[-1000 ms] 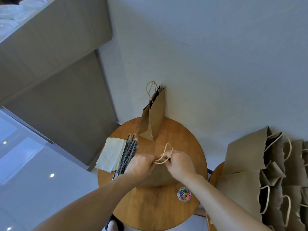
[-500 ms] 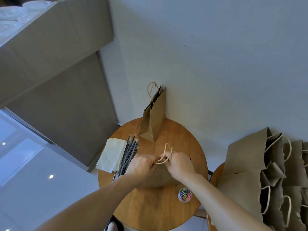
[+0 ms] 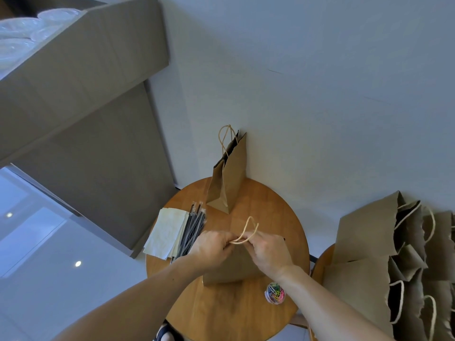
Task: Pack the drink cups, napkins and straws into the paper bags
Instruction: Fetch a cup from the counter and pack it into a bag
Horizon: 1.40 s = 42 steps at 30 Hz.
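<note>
1. Hands meet over the middle of the round wooden table (image 3: 229, 316): the left hand (image 3: 210, 249) and the right hand (image 3: 268, 252) are both pinched narrow on the top edge of a brown paper bag (image 3: 229, 269), with its cord handles (image 3: 247, 230) looping up between them.
2. That bag stands on the table under the hands; what is inside it cannot be seen.
3. Just left of the left hand lies a bundle of dark wrapped straws (image 3: 193, 232), touching a stack of pale napkins (image 3: 167, 232) at the table's left edge.
4. A second paper bag (image 3: 229, 178) stands upright against the wall at the far side.
5. A small clear tub of coloured paper clips (image 3: 275, 292) sits near the right forearm.
6. More paper bags (image 3: 369, 254) crowd a neighbouring table on the right.
7. Clear cup lids (image 3: 22, 33) show on a high counter, far left.
</note>
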{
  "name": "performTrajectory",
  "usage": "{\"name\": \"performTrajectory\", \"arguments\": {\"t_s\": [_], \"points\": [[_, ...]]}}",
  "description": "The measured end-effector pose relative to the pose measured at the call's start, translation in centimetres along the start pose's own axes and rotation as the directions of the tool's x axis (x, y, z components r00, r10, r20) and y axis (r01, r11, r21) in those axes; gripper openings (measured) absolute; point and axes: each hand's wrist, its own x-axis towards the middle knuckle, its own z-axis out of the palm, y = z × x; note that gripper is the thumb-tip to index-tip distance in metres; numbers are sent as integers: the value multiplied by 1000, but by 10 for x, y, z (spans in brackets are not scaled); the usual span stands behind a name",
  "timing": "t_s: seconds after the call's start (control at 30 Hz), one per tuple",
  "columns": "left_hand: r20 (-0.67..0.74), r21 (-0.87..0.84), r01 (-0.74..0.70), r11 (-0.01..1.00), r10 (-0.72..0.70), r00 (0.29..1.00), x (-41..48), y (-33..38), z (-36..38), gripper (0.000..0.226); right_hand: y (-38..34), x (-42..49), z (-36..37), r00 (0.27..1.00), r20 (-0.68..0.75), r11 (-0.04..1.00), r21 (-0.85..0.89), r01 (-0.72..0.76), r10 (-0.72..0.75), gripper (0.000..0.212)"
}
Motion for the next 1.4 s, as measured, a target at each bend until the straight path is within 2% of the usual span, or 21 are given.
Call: {"name": "performTrajectory", "arguments": {"t_s": [0.3,0.5,0.6,0.67,0.83,1.0,1.07,1.3,1.4], "points": [[-25,-8,-7,1000,7,1000,4,-2,3,20,2,2,3,999,23,999,-7,-36,37,20],[-72,-10,-38,999,37,997,4,-3,5,14,4,3,-1,996,85,998,-47,-38,42,8],[-70,-2,-40,999,40,997,5,-3,5,14,8,3,2,970,227,994,-87,-66,84,26],[-65,13,-42,999,43,997,6,-1,5,14,8,3,4,963,253,993,-95,-68,91,32],[-61,43,-17,999,19,998,4,3,4,19,10,0,5,964,252,995,-69,-69,84,31],[-28,46,19,999,-18,999,5,3,5,27,5,-4,3,979,98,978,98,-186,176,10],[-11,58,18,998,-18,1000,6,1,4,25,2,-3,3,977,91,971,122,-205,194,8],[12,53,-16,998,15,1000,6,-4,2,12,1,1,4,971,144,972,105,-209,193,16],[-19,23,-3,1000,4,1000,5,-5,2,10,0,3,5,973,165,979,92,-179,163,23]]}}
